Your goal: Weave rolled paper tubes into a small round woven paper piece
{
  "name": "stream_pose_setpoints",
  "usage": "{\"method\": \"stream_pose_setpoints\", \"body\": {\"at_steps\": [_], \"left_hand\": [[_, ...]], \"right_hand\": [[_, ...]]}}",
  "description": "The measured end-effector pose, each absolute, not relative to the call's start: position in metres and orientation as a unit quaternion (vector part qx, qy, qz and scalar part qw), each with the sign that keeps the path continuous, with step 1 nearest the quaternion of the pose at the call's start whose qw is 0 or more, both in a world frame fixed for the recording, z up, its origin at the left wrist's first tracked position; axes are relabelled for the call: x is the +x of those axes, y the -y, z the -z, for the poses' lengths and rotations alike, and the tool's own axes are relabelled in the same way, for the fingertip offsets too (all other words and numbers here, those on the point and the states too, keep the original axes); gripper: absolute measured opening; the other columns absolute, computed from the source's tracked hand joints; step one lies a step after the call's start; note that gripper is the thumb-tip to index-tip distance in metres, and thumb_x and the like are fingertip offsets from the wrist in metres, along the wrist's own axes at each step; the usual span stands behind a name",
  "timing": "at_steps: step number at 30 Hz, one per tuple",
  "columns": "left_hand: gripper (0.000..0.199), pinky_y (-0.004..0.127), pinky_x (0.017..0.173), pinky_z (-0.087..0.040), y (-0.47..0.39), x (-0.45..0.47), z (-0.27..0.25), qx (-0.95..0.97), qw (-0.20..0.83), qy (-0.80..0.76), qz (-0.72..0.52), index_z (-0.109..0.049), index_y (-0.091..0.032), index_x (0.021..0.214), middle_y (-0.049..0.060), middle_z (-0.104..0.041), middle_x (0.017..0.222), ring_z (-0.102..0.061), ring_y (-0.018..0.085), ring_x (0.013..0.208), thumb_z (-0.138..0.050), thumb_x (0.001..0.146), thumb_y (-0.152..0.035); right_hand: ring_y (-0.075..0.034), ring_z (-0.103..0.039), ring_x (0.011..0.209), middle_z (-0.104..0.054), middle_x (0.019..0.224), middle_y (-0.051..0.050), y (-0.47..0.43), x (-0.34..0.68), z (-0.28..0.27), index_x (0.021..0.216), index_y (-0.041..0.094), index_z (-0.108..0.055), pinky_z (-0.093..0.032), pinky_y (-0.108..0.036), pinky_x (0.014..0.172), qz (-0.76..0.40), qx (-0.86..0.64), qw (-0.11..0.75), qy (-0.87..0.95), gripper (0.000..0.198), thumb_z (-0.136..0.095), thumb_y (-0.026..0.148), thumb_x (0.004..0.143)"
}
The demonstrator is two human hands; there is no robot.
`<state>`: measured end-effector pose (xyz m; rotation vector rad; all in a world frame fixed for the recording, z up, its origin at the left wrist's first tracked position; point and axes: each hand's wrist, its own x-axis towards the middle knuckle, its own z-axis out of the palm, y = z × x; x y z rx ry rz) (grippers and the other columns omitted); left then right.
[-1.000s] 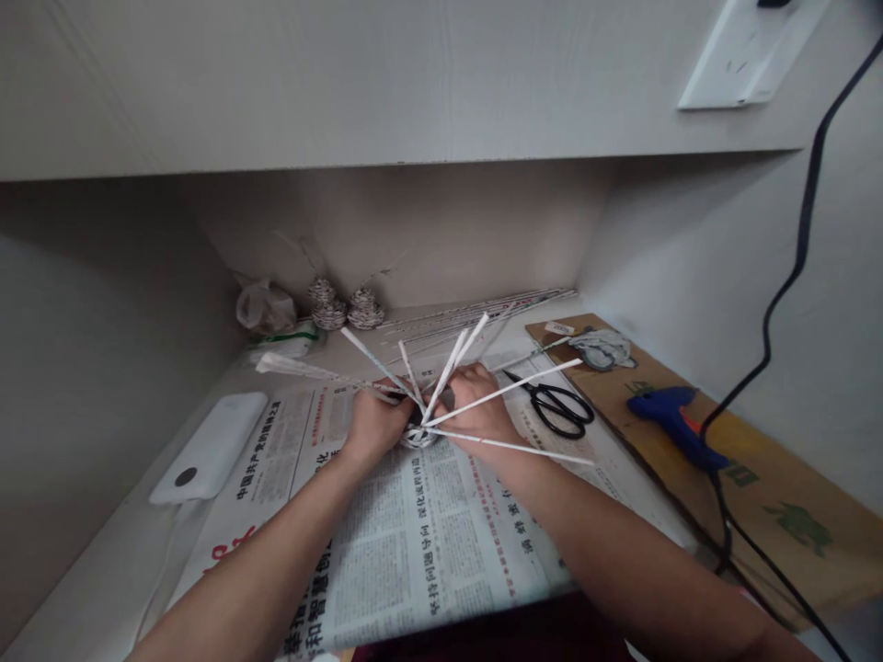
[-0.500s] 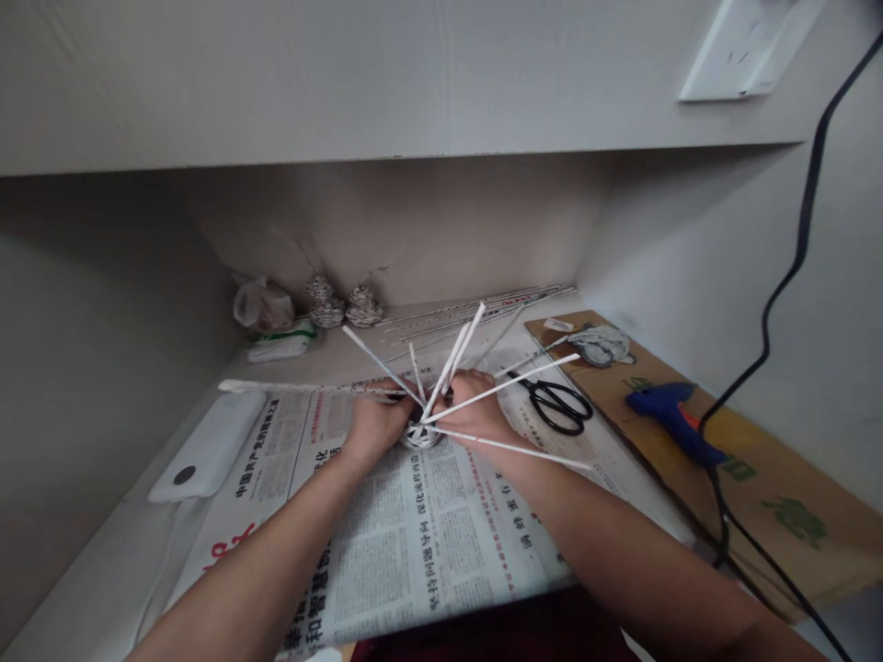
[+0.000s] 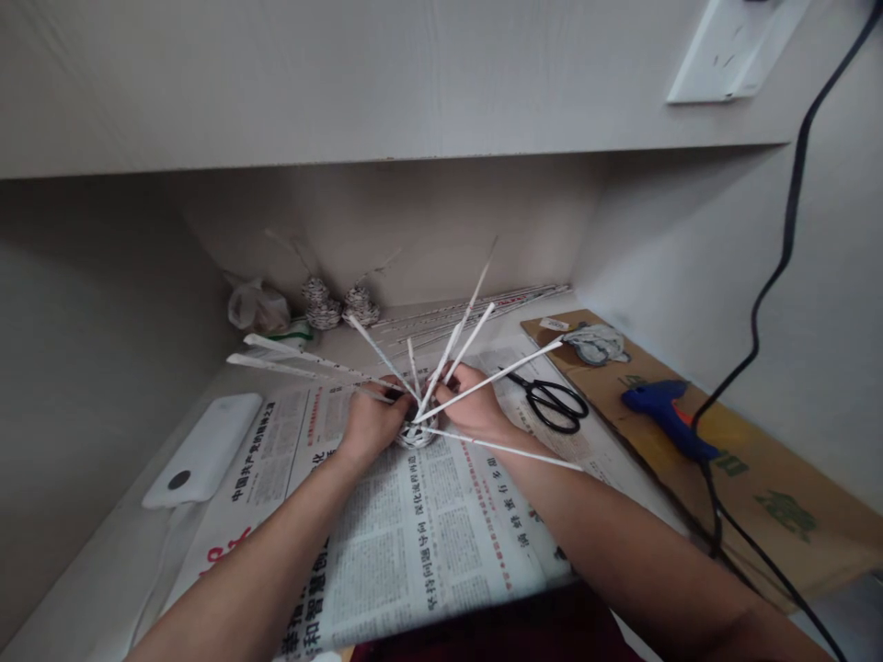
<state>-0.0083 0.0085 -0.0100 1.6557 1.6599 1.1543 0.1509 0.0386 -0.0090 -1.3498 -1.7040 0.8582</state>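
A small round woven piece of rolled newspaper strips [image 3: 418,434] sits in front of me, with several long paper sticks [image 3: 497,382] fanning out from it. My left hand [image 3: 376,418] is closed on the left side of this weaving, near two sticks that run out to the left. On the other side, my right hand [image 3: 471,400] pinches among the upright paper sticks at the weaving's far right edge; a thin strip rises from near its fingers. Both sets of fingertips are partly hidden by the sticks.
Newspaper [image 3: 386,533] covers the tabletop. Black scissors [image 3: 556,405] lie to the right, beside cardboard [image 3: 731,496] bearing a blue glue gun [image 3: 669,418] and a grey bundle [image 3: 594,344]. A white device [image 3: 203,450] lies left. Two woven gourd shapes [image 3: 321,305] and loose paper sticks [image 3: 483,308] are behind.
A thin strip now stands up near my right hand, tilted to the right. The left-hand sticks have risen and spread apart. The view has shifted slightly.
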Motion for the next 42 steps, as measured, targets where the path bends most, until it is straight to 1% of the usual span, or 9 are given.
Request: {"method": "stream_pose_setpoints", "body": {"at_steps": [3, 7, 10, 15, 20, 25, 32, 38, 42], "left_hand": [[0.021, 0.028, 0.064, -0.050, -0.010, -0.008, 0.012, 0.596, 0.280, -0.604, -0.449, -0.076, -0.013, 0.083, 0.008, -0.077, 0.080, -0.069, 0.021, 0.070, -0.061, 0.073, -0.025], [0.021, 0.028, 0.069, -0.052, -0.009, -0.005, 0.011, 0.585, 0.275, -0.589, -0.485, -0.075, -0.015, 0.083, 0.006, -0.077, 0.081, -0.069, 0.020, 0.072, -0.058, 0.072, -0.021], [0.021, 0.028, 0.070, -0.052, -0.009, -0.003, 0.011, 0.582, 0.263, -0.581, -0.504, -0.075, -0.016, 0.082, 0.005, -0.076, 0.080, -0.069, 0.019, 0.072, -0.056, 0.073, -0.019], [0.019, 0.028, 0.074, -0.052, -0.010, -0.003, 0.015, 0.590, 0.245, -0.577, -0.509, -0.074, -0.017, 0.081, 0.005, -0.076, 0.080, -0.069, 0.019, 0.074, -0.057, 0.074, -0.019], [0.021, 0.028, 0.079, -0.052, -0.009, -0.003, 0.016, 0.613, 0.226, -0.559, -0.511, -0.075, -0.017, 0.084, 0.005, -0.078, 0.086, -0.070, 0.019, 0.078, -0.056, 0.078, -0.020], [0.023, 0.029, 0.079, -0.052, -0.007, -0.005, 0.016, 0.629, 0.209, -0.560, -0.497, -0.077, -0.018, 0.088, 0.006, -0.079, 0.093, -0.071, 0.020, 0.080, -0.056, 0.081, -0.022], [0.023, 0.032, 0.083, -0.052, -0.011, -0.011, 0.015, 0.613, 0.141, -0.612, -0.481, -0.077, -0.018, 0.090, 0.007, -0.079, 0.089, -0.072, 0.023, 0.084, -0.057, 0.082, -0.023], [0.023, 0.031, 0.080, -0.052, -0.009, -0.010, 0.011, 0.635, 0.102, -0.623, -0.445, -0.076, -0.019, 0.090, 0.006, -0.079, 0.088, -0.072, 0.023, 0.084, -0.055, 0.082, -0.019], [0.021, 0.028, 0.075, -0.051, -0.007, -0.010, 0.013, 0.658, 0.108, -0.598, -0.446, -0.075, -0.020, 0.084, 0.005, -0.077, 0.085, -0.070, 0.020, 0.080, -0.054, 0.082, -0.016]], "right_hand": [[-0.015, -0.066, 0.070, -0.073, 0.077, -0.001, -0.039, 0.153, 0.007, 0.088, 0.019, -0.071, -0.049, -0.024, 0.069, -0.310, -0.509, 0.410, 0.690, 0.013, -0.061, 0.024, 0.082], [-0.019, -0.067, 0.078, -0.074, 0.082, -0.005, -0.041, 0.162, 0.000, 0.089, 0.019, -0.072, -0.050, -0.029, 0.076, -0.233, -0.498, 0.396, 0.735, 0.013, -0.061, 0.024, 0.084], [-0.021, -0.067, 0.080, -0.074, 0.084, -0.006, -0.044, 0.168, -0.003, 0.090, 0.020, -0.073, -0.050, -0.030, 0.076, -0.216, -0.488, 0.402, 0.744, 0.014, -0.062, 0.026, 0.083], [-0.018, -0.067, 0.076, -0.073, 0.084, -0.002, -0.047, 0.168, -0.002, 0.095, 0.022, -0.071, -0.051, -0.028, 0.071, -0.297, -0.429, 0.503, 0.689, 0.018, -0.063, 0.024, 0.080], [-0.012, -0.056, 0.050, -0.064, 0.064, 0.003, -0.045, 0.159, -0.008, 0.086, 0.019, -0.063, -0.045, -0.023, 0.047, -0.494, -0.406, 0.573, 0.513, 0.023, -0.068, 0.040, 0.076], [-0.011, -0.058, 0.049, -0.063, 0.063, 0.003, -0.044, 0.156, -0.009, 0.082, 0.020, -0.058, -0.050, -0.023, 0.047, -0.562, -0.400, 0.556, 0.463, 0.031, -0.074, 0.044, 0.071], [-0.013, -0.060, 0.048, -0.069, 0.067, 0.001, -0.045, 0.157, 0.005, 0.082, 0.022, -0.064, -0.047, -0.023, 0.046, -0.439, -0.475, 0.505, 0.571, 0.020, -0.074, 0.035, 0.070], [-0.015, -0.064, 0.053, -0.069, 0.064, 0.000, -0.042, 0.145, 0.021, 0.078, 0.021, -0.066, -0.050, -0.023, 0.050, -0.447, -0.481, 0.473, 0.588, 0.019, -0.072, 0.038, 0.072], [-0.014, -0.060, 0.045, -0.064, 0.055, 0.001, -0.038, 0.143, 0.018, 0.069, 0.020, -0.064, -0.047, -0.023, 0.042, -0.489, -0.496, 0.458, 0.552, 0.028, -0.069, 0.047, 0.075]]}}
